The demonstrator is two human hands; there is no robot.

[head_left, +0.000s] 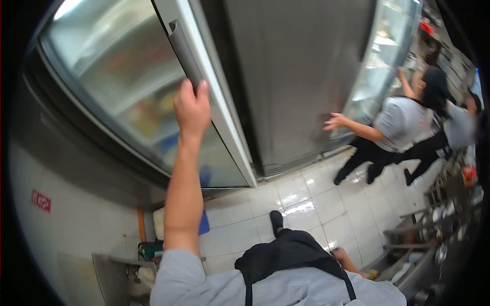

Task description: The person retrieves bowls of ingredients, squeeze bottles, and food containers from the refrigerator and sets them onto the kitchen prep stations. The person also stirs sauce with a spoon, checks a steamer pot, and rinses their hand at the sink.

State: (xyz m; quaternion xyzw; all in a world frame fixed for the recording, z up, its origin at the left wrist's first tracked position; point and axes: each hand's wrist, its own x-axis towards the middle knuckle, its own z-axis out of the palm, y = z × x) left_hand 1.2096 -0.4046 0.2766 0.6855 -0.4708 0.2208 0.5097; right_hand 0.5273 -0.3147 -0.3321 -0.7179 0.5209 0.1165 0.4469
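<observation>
My left hand reaches out at arm's length, its fingers wrapped round the long metal handle of a glass-fronted refrigerator door. Behind the hazy glass are shelves with blurred yellow and blue items. Whether the door stands slightly ajar, I cannot tell. Low at my right side, past the black apron, part of my right hand shows. Its fingers are too blurred and hidden to make out.
A stainless steel panel stands right of the door. Farther right, a co-worker is beside another glass-doored cabinet, with a second person behind. Cluttered metal racks line the right. White tiles cover the floor.
</observation>
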